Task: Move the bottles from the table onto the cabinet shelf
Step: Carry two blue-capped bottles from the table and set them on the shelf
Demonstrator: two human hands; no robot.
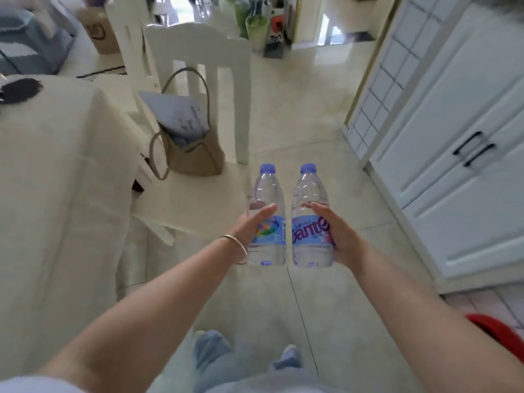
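Above glossy pale floor tiles (pixel 283 114), both hands grip upright clear plastic bottles with purple caps: left hand (pixel 251 224) one bottle (pixel 266 194), right hand (pixel 337 236) the other (pixel 310 194).

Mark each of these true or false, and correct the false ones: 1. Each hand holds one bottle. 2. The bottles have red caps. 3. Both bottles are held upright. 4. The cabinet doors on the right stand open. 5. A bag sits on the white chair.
1. True: the left hand grips the left bottle and the right hand grips the right bottle.
2. False: both caps are blue-violet.
3. True: caps up, side by side, apart, above the floor.
4. False: the white cabinet doors with black handles are closed.
5. True: a tan bag with papers in it sits on the chair seat.
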